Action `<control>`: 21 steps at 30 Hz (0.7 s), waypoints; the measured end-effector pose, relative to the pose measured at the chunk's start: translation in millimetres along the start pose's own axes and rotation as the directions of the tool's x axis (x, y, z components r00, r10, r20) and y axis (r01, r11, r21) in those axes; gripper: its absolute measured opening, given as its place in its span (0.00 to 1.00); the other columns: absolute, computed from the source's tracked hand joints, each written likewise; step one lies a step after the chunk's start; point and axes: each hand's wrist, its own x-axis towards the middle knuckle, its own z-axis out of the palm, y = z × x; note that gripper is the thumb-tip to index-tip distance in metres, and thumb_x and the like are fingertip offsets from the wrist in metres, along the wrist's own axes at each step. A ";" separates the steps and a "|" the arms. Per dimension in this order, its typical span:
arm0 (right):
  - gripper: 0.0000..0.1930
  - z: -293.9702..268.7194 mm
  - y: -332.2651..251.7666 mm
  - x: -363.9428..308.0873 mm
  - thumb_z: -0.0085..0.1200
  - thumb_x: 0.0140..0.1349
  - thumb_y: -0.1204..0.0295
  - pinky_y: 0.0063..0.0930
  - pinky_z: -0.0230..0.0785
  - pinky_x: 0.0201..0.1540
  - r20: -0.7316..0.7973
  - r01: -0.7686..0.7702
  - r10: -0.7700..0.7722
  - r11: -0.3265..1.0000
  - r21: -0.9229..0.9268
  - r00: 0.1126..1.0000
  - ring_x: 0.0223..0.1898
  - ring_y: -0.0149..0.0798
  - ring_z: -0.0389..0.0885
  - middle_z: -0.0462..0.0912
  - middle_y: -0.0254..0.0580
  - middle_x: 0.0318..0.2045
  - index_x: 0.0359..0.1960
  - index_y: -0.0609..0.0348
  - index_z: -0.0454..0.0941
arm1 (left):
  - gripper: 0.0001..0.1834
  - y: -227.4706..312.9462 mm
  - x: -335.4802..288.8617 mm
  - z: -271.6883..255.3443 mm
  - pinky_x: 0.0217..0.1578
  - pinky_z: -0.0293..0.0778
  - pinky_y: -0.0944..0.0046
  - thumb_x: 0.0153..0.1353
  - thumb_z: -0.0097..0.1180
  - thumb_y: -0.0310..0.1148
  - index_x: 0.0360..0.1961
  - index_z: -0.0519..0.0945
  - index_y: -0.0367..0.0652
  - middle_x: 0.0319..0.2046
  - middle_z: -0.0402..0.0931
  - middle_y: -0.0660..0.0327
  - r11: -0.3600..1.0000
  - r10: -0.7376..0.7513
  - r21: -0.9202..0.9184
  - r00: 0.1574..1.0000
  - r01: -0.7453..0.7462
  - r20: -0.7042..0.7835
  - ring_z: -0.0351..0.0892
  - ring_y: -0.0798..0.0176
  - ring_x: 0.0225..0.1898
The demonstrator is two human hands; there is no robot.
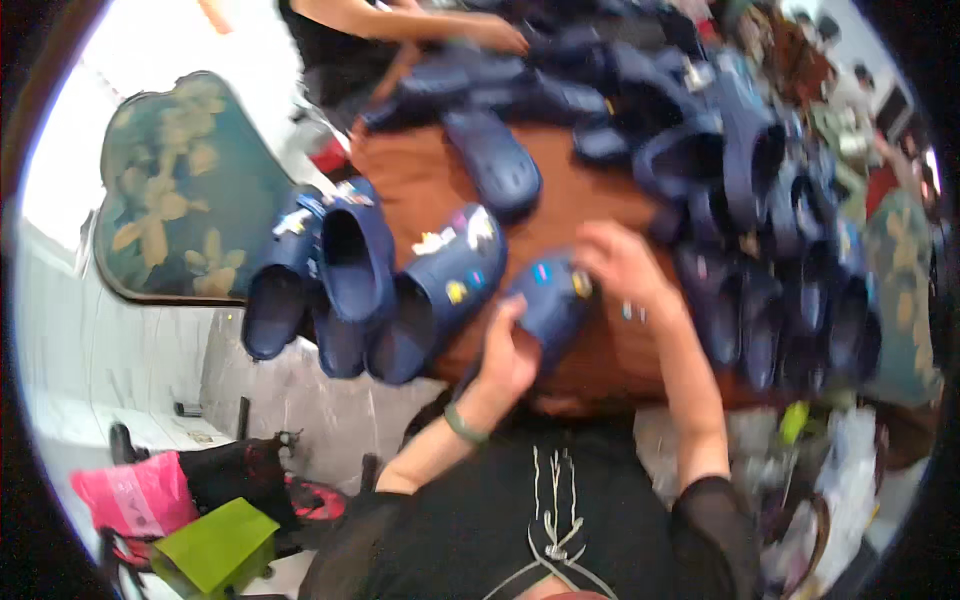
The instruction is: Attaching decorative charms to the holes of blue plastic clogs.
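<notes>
My left hand (508, 352) grips a navy foam clog (548, 312) at its opening, thumb on top. Small coloured charms sit on the clog's upper. My right hand (628, 264) is at the toe of this clog, fingers loosely bent and apart, nothing visible in them; motion blurs the fingertips. Just left lies another navy clog (462, 262) with white, yellow and blue charms. Beyond the held clog is a plain navy clog (494, 165). Tiny pale charms (632, 312) show beneath my right wrist.
The brown tabletop (400, 175) carries many navy clogs, with more decorated clogs (355, 255) at the left edge and a dense pile (750, 170) at the right. Another person's arm (430, 25) reaches across the far side. A floral-backed chair (185, 190) stands left; a pink bag (135, 492) lies lower left.
</notes>
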 end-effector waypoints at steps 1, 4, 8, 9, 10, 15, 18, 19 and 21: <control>0.15 -3.1 8.3 -15.2 0.57 0.60 0.67 0.32 0.71 0.41 -0.177 -0.087 0.115 0.984 0.157 0.978 0.37 0.38 0.78 0.80 0.44 0.34 0.43 0.65 0.77 | 0.33 4.5 -0.5 10.0 0.61 0.64 0.49 0.60 0.53 0.48 0.60 0.65 0.36 0.56 0.70 0.51 1.000 0.011 0.016 1.000 -0.011 0.009 0.70 0.52 0.58; 0.10 -27.1 2.2 -50.7 0.53 0.64 0.70 0.23 0.71 0.40 -0.169 -0.458 0.626 0.704 0.542 0.762 0.35 0.27 0.78 0.82 0.34 0.31 0.42 0.65 0.78 | 0.41 12.7 10.8 1.0 0.63 0.61 0.48 0.62 0.51 0.59 0.64 0.61 0.36 0.59 0.68 0.49 0.992 -0.085 -0.082 0.989 0.096 0.124 0.66 0.51 0.62; 0.08 -7.9 53.2 -124.3 0.54 0.63 0.72 0.22 0.70 0.41 -0.393 -0.452 0.545 0.837 0.309 0.740 0.35 0.27 0.78 0.83 0.36 0.31 0.38 0.64 0.79 | 0.28 -8.1 12.6 -10.6 0.56 0.70 0.53 0.66 0.49 0.47 0.59 0.67 0.37 0.54 0.73 0.53 0.925 -0.016 0.379 0.998 -0.010 0.067 0.75 0.56 0.54; 0.07 -1.0 59.9 -138.2 0.55 0.62 0.73 0.22 0.70 0.41 -0.394 -0.489 0.566 0.825 0.284 0.725 0.35 0.28 0.78 0.83 0.38 0.32 0.38 0.64 0.79 | 0.28 -10.7 13.2 -12.4 0.56 0.70 0.53 0.66 0.49 0.47 0.59 0.67 0.37 0.54 0.73 0.53 0.923 -0.035 0.385 0.997 0.007 0.066 0.75 0.56 0.54; 0.06 2.2 53.3 -146.1 0.56 0.61 0.74 0.22 0.70 0.39 -0.395 -0.520 0.591 0.807 0.280 0.704 0.34 0.30 0.79 0.82 0.39 0.33 0.38 0.63 0.79 | 0.25 -12.6 11.6 -14.0 0.54 0.71 0.55 0.66 0.50 0.44 0.57 0.69 0.37 0.52 0.74 0.54 0.929 -0.038 0.370 0.997 0.011 0.065 0.76 0.57 0.52; 0.08 13.0 45.6 -146.8 0.62 0.54 0.73 0.31 0.67 0.40 -0.459 -0.311 0.283 0.950 0.016 0.842 0.36 0.38 0.76 0.79 0.36 0.32 0.36 0.56 0.81 | 0.18 -14.2 7.0 -17.8 0.53 0.72 0.57 0.64 0.51 0.38 0.51 0.74 0.37 0.48 0.77 0.57 0.948 -0.036 0.319 0.998 0.015 0.061 0.77 0.59 0.49; 0.10 18.5 27.0 -129.9 0.64 0.51 0.70 0.34 0.62 0.42 -0.331 -0.318 0.247 0.931 -0.181 0.911 0.38 0.40 0.74 0.77 0.34 0.32 0.36 0.52 0.82 | 0.17 -17.2 3.1 -21.8 0.53 0.71 0.57 0.63 0.51 0.37 0.49 0.76 0.37 0.47 0.78 0.57 0.942 0.017 0.335 0.999 -0.032 0.048 0.78 0.59 0.49; 0.10 22.5 30.4 -129.1 0.64 0.50 0.69 0.34 0.59 0.43 -0.323 -0.287 0.214 0.937 -0.201 0.922 0.39 0.38 0.72 0.76 0.33 0.32 0.35 0.51 0.83 | 0.17 -17.1 3.3 -21.5 0.53 0.71 0.57 0.63 0.51 0.37 0.49 0.76 0.37 0.47 0.78 0.57 0.941 0.022 0.336 0.999 -0.035 0.044 0.78 0.59 0.49; 0.09 27.4 32.0 -130.4 0.64 0.51 0.69 0.34 0.60 0.43 -0.346 -0.306 0.221 0.928 -0.212 0.912 0.39 0.38 0.73 0.76 0.34 0.32 0.35 0.51 0.83 | 0.17 -16.7 3.4 -20.5 0.53 0.71 0.58 0.63 0.51 0.36 0.48 0.76 0.37 0.47 0.78 0.57 0.939 -0.017 0.343 0.999 -0.001 0.049 0.78 0.59 0.48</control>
